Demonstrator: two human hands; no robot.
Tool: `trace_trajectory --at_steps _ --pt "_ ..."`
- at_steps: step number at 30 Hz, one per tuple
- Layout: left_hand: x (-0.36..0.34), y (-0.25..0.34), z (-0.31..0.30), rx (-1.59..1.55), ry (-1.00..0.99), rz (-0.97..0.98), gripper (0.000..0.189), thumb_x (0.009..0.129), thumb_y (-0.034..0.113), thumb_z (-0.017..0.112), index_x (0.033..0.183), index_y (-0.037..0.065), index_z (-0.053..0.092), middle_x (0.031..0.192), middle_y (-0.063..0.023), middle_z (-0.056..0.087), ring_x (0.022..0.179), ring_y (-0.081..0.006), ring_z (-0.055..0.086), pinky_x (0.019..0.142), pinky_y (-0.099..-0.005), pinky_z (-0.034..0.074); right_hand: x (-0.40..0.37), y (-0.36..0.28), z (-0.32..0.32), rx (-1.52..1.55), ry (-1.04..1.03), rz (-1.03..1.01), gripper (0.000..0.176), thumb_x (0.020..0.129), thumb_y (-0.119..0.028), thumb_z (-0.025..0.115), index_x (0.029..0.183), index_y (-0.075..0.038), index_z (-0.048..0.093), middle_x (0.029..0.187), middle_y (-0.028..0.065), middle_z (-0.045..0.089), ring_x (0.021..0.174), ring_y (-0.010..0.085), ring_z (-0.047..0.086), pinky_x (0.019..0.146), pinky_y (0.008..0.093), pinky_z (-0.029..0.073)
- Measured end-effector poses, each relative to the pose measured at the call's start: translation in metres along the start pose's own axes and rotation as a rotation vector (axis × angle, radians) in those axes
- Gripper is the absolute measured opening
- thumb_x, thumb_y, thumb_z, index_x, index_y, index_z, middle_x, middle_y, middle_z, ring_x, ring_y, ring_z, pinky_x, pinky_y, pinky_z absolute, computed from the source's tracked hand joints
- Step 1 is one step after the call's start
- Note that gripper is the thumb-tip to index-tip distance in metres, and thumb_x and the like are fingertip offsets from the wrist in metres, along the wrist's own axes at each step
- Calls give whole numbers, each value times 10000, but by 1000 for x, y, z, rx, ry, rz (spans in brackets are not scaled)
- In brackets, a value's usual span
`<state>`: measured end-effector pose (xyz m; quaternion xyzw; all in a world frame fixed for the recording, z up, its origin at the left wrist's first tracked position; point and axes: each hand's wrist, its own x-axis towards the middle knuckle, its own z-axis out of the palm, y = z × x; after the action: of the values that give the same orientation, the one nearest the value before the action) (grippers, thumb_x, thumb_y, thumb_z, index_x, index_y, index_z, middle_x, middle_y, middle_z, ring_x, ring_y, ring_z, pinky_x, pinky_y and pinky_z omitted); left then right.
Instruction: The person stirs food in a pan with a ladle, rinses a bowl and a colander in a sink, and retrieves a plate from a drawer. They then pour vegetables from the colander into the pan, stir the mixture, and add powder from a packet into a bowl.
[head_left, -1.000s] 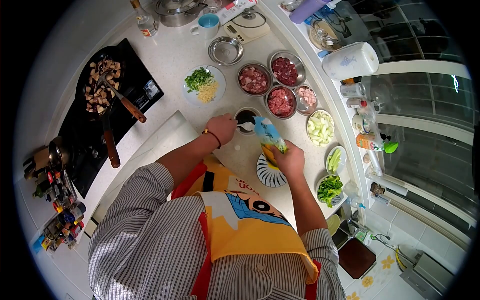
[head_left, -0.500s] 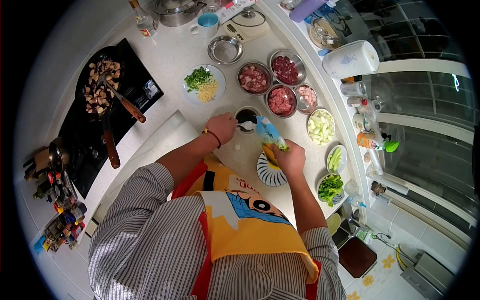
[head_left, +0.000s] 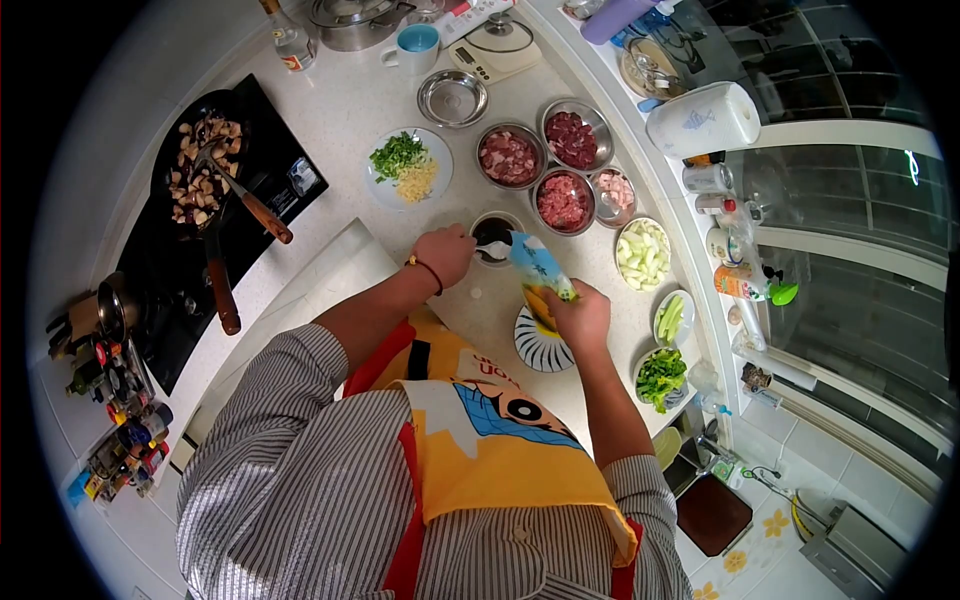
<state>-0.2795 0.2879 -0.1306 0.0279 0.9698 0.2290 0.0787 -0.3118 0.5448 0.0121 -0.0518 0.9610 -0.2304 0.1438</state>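
My left hand (head_left: pixel 445 256) is closed on a spoon (head_left: pixel 490 250) whose bowl looks white, perhaps with powder in it. The spoon sits over a small bowl of dark liquid (head_left: pixel 495 232). From the other side, my right hand (head_left: pixel 580 316) grips a printed blue and yellow-green packet (head_left: pixel 540 264). The packet tilts so that its upper end is right beside the spoon. Under the packet and my right hand stands a white dish with dark radiating stripes (head_left: pixel 540 345), partly hidden by them.
Steel bowls of cut meat (head_left: pixel 508 157) stand beyond my hands. A plate of chopped greens and garlic (head_left: pixel 412 168) lies to their left. Plates of cut vegetables (head_left: pixel 642 254) line the right edge. At left, a pan (head_left: pixel 205 165) with browned pieces rests on the black stove (head_left: pixel 275 150).
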Motion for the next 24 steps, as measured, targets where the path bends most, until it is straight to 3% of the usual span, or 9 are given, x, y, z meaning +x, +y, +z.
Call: trace_trajectory --at_steps 13,15,24 --pt "1 0 -1 1 -28 -12 211 973 258 587 1046 145 751 1001 -120 646 902 -321 685 766 -458 561 1 9 8 55 -16 -35 225 792 -242 802 783 -43 697 780 204 690 728 424 675 660 468 545" --pt "1 0 -1 4 -30 -13 213 975 256 586 1049 145 751 1001 -119 646 904 -321 684 767 -459 561 1 10 9 -4 37 -123 232 792 -246 810 794 -42 699 785 205 691 729 422 676 659 464 546" --pt "2 2 -2 4 -31 -8 217 986 256 580 1083 154 746 1012 -117 644 901 -316 684 766 -455 561 0 4 6 75 -25 -35 265 788 -266 836 834 -36 711 805 204 694 745 416 679 672 452 548"
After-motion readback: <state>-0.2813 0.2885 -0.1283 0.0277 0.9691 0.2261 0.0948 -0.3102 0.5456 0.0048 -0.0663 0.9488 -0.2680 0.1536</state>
